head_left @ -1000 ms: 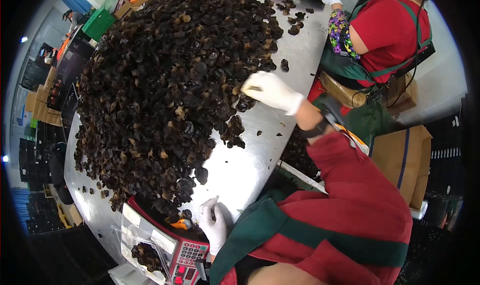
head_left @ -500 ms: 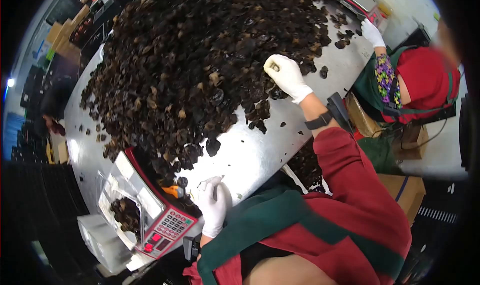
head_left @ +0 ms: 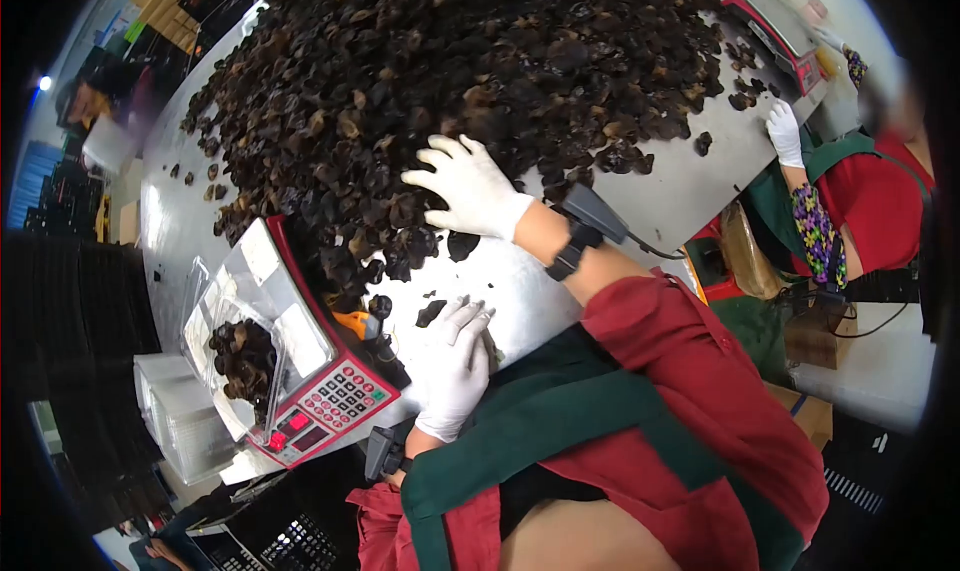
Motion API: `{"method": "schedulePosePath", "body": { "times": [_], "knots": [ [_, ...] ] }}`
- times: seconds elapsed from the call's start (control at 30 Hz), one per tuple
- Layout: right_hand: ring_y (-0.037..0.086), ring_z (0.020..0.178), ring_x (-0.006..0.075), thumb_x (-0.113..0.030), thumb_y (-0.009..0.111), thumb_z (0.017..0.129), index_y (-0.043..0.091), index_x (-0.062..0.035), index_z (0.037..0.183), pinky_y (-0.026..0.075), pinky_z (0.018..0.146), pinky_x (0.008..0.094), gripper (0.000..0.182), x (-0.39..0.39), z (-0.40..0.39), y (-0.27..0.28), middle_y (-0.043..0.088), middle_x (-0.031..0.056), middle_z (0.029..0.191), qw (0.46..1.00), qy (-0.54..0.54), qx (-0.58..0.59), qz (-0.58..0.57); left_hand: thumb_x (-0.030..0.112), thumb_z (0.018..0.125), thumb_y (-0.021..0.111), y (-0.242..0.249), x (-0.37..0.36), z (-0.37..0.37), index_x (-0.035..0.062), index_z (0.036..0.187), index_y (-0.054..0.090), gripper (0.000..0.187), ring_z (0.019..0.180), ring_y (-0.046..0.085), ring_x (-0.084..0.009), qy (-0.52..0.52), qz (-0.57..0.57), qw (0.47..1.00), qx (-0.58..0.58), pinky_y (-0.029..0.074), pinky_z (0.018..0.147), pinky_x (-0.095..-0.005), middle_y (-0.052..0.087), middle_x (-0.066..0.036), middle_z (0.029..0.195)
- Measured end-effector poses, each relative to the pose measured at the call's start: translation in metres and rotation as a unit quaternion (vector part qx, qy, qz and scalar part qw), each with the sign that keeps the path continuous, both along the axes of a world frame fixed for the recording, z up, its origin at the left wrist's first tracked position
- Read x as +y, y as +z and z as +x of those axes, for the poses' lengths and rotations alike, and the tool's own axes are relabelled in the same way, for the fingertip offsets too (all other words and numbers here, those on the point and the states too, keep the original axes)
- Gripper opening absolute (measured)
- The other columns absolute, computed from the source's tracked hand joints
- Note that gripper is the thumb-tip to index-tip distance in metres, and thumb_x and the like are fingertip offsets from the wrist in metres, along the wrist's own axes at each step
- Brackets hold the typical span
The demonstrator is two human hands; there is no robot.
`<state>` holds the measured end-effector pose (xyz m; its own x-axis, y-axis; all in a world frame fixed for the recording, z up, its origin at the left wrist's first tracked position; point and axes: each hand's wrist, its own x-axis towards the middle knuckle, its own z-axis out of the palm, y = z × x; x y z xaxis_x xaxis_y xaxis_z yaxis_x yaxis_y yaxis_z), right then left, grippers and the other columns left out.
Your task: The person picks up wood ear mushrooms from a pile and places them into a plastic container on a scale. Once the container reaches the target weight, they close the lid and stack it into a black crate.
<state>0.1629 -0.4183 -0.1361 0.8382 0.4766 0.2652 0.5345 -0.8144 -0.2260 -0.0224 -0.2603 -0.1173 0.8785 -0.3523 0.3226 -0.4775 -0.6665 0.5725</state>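
A broad heap of dark, wrinkled wood ear mushrooms [head_left: 480,61] covers much of the metal table [head_left: 530,281]. My right hand [head_left: 470,189], in a white glove, lies over the near edge of the heap with its fingers spread; nothing shows in its grip. My left hand [head_left: 452,376], gloved too, rests by the table's near edge, fingers stretched out and slightly bent. Just beyond its fingertips lies a loose dark piece [head_left: 431,314]. Left of that hand is a red and white digital scale [head_left: 345,401], bearing a clear plastic box [head_left: 205,336] with mushrooms [head_left: 243,363] inside.
An orange-handled tool [head_left: 358,323] lies beside the scale. Stacked clear boxes [head_left: 180,421] stand at its left. On the right, a co-worker's gloved hand [head_left: 785,134] is at the table edge, near a second scale [head_left: 775,41]. Another person [head_left: 90,106] is at far left.
My right hand has moved left and toward me across the heap, its curled fingers now spread. My left hand has shifted slightly right and forward. The view has turned a little.
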Motion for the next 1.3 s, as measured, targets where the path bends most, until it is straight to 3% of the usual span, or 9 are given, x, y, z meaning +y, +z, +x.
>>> {"method": "schedulePosePath", "body": {
  "times": [0.2, 0.27, 0.4, 0.6, 0.67, 0.73, 0.9, 1.1, 1.3],
  "knots": [
    [0.048, 0.131, 0.0237, -0.035, 0.070, 0.085, 0.066, -0.0198, 0.123, 0.030, 0.115, 0.0506, 0.041, -0.025, -0.060, -0.004, 0.060, 0.0033, 0.124, 0.999, 0.034, -0.016, 0.014, -0.007, 0.082, 0.063, -0.017, 0.025, -0.014, 0.0064, 0.111, 0.069, 0.033, 0.124, 0.056, -0.0381, 0.013, -0.019, 1.000, -0.002, 0.046, 0.102, -0.0464, 0.064, -0.015, 0.123],
    [0.053, 0.125, 0.0230, -0.031, 0.070, 0.084, 0.074, -0.0161, 0.102, 0.030, 0.114, 0.0500, 0.024, -0.027, -0.070, -0.007, 0.066, 0.0023, 0.110, 0.994, 0.017, -0.013, 0.109, -0.005, 0.081, 0.063, -0.021, 0.030, -0.018, 0.0076, 0.114, 0.069, 0.036, 0.127, 0.054, -0.0351, 0.011, -0.003, 1.000, 0.005, 0.037, 0.111, -0.0491, 0.064, -0.010, 0.126],
    [0.056, 0.118, 0.0269, -0.021, 0.075, 0.079, 0.071, -0.0106, 0.079, 0.033, 0.111, 0.0496, 0.011, -0.011, -0.063, 0.008, 0.067, 0.0054, 0.109, 0.975, 0.015, -0.057, 0.212, -0.003, 0.083, 0.062, -0.029, 0.036, -0.024, 0.0056, 0.114, 0.068, 0.033, 0.129, 0.052, -0.0391, -0.007, -0.024, 0.998, 0.049, 0.042, 0.108, -0.0482, 0.061, -0.016, 0.128],
    [0.052, 0.122, 0.0273, -0.034, 0.074, 0.077, 0.066, -0.0138, 0.115, 0.036, 0.107, 0.0488, 0.044, 0.103, -0.033, 0.017, 0.059, 0.0081, 0.126, 0.981, 0.115, -0.069, 0.137, -0.003, 0.083, 0.061, -0.036, 0.038, -0.024, 0.0035, 0.114, 0.064, 0.032, 0.126, 0.054, -0.0391, -0.028, -0.026, 0.999, 0.014, 0.043, 0.106, -0.0481, 0.060, -0.016, 0.125],
    [0.051, 0.125, 0.0263, -0.036, 0.074, 0.076, 0.062, -0.0175, 0.128, 0.027, 0.115, 0.0529, 0.057, 0.133, -0.035, 0.012, 0.058, 0.0083, 0.128, 0.987, 0.135, -0.036, 0.081, -0.003, 0.081, 0.063, -0.038, 0.039, -0.023, 0.0037, 0.112, 0.064, 0.032, 0.125, 0.055, -0.0380, -0.024, -0.034, 0.999, -0.006, 0.043, 0.106, -0.0481, 0.060, -0.016, 0.123],
    [0.052, 0.125, 0.0252, -0.033, 0.074, 0.076, 0.064, -0.0195, 0.126, 0.024, 0.117, 0.0534, 0.053, 0.137, -0.028, 0.015, 0.061, 0.0081, 0.120, 0.988, 0.131, 0.064, -0.044, -0.004, 0.080, 0.063, -0.037, 0.039, -0.025, 0.0037, 0.111, 0.063, 0.032, 0.122, 0.056, -0.0375, -0.014, -0.042, 0.999, -0.024, 0.044, 0.105, -0.0480, 0.061, -0.015, 0.119],
    [0.061, 0.097, 0.0254, -0.013, 0.065, 0.072, 0.069, -0.0153, 0.099, 0.041, 0.098, 0.0428, 0.027, 0.069, -0.016, 0.011, 0.065, 0.0045, 0.088, 0.989, 0.087, -0.027, 0.117, -0.006, 0.079, 0.063, -0.041, 0.042, -0.024, 0.0032, 0.108, 0.063, 0.031, 0.116, 0.058, -0.0372, -0.021, -0.096, 0.995, -0.013, 0.046, 0.102, -0.0467, 0.063, -0.014, 0.114],
    [0.054, 0.115, 0.0299, -0.024, 0.073, 0.078, 0.070, -0.0144, 0.107, 0.040, 0.103, 0.0442, 0.030, -0.002, -0.031, 0.020, 0.061, 0.0086, 0.120, 0.995, -0.020, -0.040, 0.084, -0.005, 0.078, 0.064, -0.041, 0.041, -0.025, 0.0033, 0.106, 0.064, 0.028, 0.116, 0.058, -0.0355, -0.025, -0.099, 0.995, -0.006, 0.046, 0.101, -0.0456, 0.063, -0.014, 0.112],
    [0.050, 0.126, 0.0331, -0.031, 0.076, 0.076, 0.070, -0.0139, 0.113, 0.036, 0.109, 0.0474, 0.041, 0.044, -0.020, 0.044, 0.056, 0.0117, 0.136, 0.991, 0.024, -0.079, 0.101, -0.004, 0.079, 0.064, -0.041, 0.042, -0.025, 0.0039, 0.106, 0.064, 0.028, 0.117, 0.058, -0.0348, -0.036, -0.096, 0.995, -0.001, 0.047, 0.100, -0.0452, 0.063, -0.013, 0.113]
  ]
}}
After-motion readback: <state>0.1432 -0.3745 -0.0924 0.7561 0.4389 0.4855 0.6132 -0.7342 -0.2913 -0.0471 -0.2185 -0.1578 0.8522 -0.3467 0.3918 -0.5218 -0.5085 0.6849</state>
